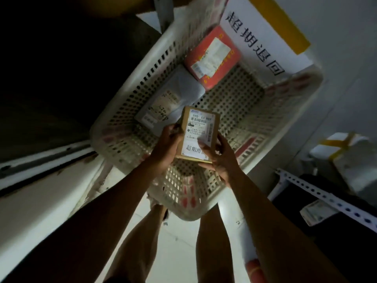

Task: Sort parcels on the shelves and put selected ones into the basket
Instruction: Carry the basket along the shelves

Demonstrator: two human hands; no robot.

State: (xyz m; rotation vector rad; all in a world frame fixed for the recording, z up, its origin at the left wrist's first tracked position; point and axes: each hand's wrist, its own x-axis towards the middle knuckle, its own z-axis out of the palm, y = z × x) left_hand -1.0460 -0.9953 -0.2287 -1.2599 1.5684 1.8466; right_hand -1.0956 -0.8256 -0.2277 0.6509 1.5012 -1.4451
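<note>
Both hands are holding one small brown box [199,134] above the near end of the white basket [126,86]. Left hand [166,147] is gripping its left edge; right hand [221,158] is cupping the right edge, thumb lying on the label. Step in hand, as judged: dropping a selected parcel. Next move calls for lowering it onto bare basket floor, right of the grey mailer [173,99]. Beyond that mailer, a red parcel [213,58] is lying at the basket's far end.

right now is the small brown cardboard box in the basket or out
Out: both hands, left hand and right hand, hold the small brown cardboard box above the white perforated plastic basket.
</note>
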